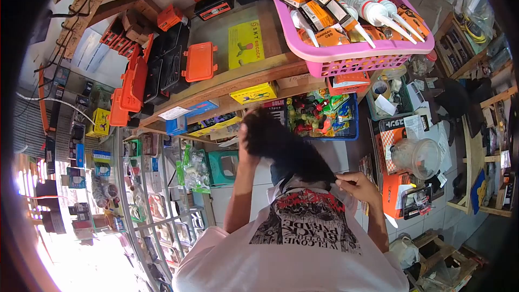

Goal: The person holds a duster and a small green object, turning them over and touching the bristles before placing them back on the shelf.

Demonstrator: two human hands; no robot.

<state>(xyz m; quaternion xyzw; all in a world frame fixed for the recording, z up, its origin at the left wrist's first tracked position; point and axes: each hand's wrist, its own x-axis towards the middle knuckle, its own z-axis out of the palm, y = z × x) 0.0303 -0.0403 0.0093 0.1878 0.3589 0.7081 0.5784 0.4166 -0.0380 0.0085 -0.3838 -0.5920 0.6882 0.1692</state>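
Note:
A long black fluffy duster (303, 159) stretches slantwise in front of my chest, its shaggy surface blurring into dark cloth beneath. My left hand (247, 148) is closed around its upper left end, with most of the fingers hidden behind the black fibres. At the lower right end, my right hand (354, 185) pinches the edge between thumb and fingers. Just beyond the duster, a blue basket (338, 136) holds small colourful packets. A yellow box (254, 93) sits on the shelf above my left hand.
A pink basket (351, 64) of sealant tubes stands on the wooden shelf (270, 67). Orange-lidded black cases (167, 65) line its left part. Glass display shelving (157, 205) is at left. A clear plastic jar (416, 158) stands among papers and boxes at right.

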